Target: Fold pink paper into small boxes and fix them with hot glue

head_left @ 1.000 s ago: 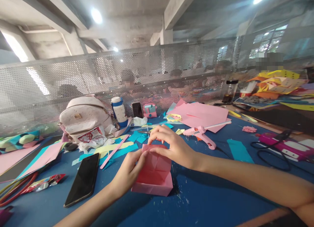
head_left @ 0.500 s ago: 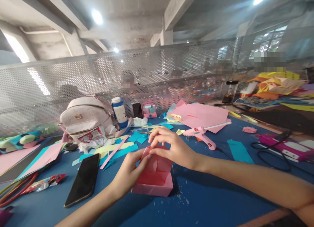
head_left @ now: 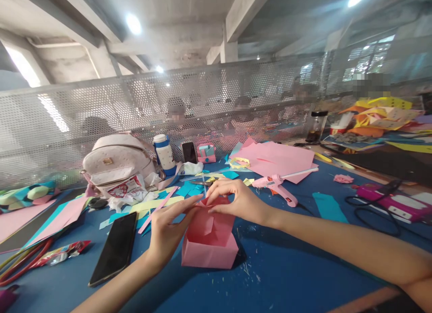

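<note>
A pink folded-paper box (head_left: 209,255) rests on the blue table, its open tray facing me and its back flap raised. My right hand (head_left: 238,199) pinches the top edge of that flap between thumb and fingers. At the flap's upper left corner is my left hand (head_left: 167,229), its fingers stretched along the edge and its thumb lower down, holding the paper's side. The fingertips partly hide the folded top. Just beyond my right hand lies a pink glue gun (head_left: 276,189).
A black phone (head_left: 114,247) lies left of the box. Behind are paper scraps, a pale backpack (head_left: 118,160), a bottle (head_left: 164,155) and pink sheets (head_left: 283,155). A magenta power strip (head_left: 393,202) with its cable sits right. A perforated metal screen (head_left: 202,92) stands behind.
My left hand has shifted slightly left and its fingers have straightened. My right hand has lowered a little over the flap, and the box's front now faces me more upright.
</note>
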Demonstrator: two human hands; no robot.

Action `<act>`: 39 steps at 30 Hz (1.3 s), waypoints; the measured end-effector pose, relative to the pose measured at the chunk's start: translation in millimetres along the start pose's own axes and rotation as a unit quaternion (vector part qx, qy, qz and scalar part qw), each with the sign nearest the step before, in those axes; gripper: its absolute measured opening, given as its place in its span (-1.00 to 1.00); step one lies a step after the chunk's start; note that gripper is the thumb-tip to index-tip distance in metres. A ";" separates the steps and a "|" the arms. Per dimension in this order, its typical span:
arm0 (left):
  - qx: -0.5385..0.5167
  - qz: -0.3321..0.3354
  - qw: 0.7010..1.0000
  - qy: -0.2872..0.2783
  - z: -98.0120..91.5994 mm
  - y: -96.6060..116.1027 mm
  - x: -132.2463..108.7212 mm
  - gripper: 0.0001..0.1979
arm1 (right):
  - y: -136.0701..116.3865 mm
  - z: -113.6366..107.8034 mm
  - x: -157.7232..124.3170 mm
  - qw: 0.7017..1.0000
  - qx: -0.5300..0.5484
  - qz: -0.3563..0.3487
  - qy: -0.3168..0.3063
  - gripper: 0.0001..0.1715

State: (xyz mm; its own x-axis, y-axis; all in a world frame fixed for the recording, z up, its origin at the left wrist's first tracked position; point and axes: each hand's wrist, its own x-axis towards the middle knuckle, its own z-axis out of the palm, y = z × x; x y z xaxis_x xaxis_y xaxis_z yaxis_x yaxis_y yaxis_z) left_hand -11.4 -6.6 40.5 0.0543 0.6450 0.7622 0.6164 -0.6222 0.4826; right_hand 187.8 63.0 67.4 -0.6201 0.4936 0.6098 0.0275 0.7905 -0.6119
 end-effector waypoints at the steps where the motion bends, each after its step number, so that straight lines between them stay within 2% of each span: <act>1: 0.007 0.006 1.000 0.005 0.0 -1.6 -0.1 -0.78 | 1.0 -0.1 -0.1 1.000 0.000 0.005 0.002 -0.92; 5: 0.042 0.044 0.998 0.022 -1.0 -5.9 0.2 -0.75 | 4.3 1.8 -0.4 0.997 0.006 0.065 0.029 -0.93; 8: 0.059 0.106 0.992 0.026 -1.8 -7.2 0.4 -0.73 | 6.4 4.2 -0.4 0.994 0.034 0.102 0.036 -0.88; 11: 0.057 0.147 0.987 0.023 -0.9 -8.6 0.5 -0.67 | 8.6 5.4 -0.3 0.990 0.065 0.120 0.036 -0.84; 16: 0.051 0.175 0.982 0.049 2.8 -12.2 1.4 -0.60 | 7.3 5.1 0.0 0.987 0.088 0.129 0.042 -0.84; 21: 0.034 0.183 0.982 0.039 4.0 -13.7 1.1 -0.60 | 4.5 5.3 0.1 0.984 0.118 0.124 0.041 -0.92; 24: 0.026 0.180 0.983 0.032 3.9 -14.5 -0.4 -0.62 | 4.8 6.0 -0.5 0.986 0.131 0.094 0.031 -0.95; 29: 0.054 0.186 0.980 0.055 4.5 -17.7 -2.4 -0.67 | 6.3 6.6 -2.9 0.993 0.114 0.037 0.010 -0.78; 34: 0.070 0.184 0.978 0.062 5.6 -18.8 -1.0 -0.67 | 8.5 7.4 -4.6 0.994 0.077 0.065 0.032 -0.73; 39: 0.054 0.177 0.982 0.039 5.2 -16.7 -1.4 -0.68 | 6.4 6.2 -2.6 0.991 0.073 0.108 0.027 -0.67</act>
State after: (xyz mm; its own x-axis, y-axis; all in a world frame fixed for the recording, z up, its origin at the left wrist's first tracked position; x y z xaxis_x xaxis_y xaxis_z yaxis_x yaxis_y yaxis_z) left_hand -17.6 5.2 29.2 0.2228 0.3583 0.9066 0.6496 -0.7480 0.1360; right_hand 184.7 64.6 58.7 -0.5691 0.6669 0.4811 0.0386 0.6061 -0.7945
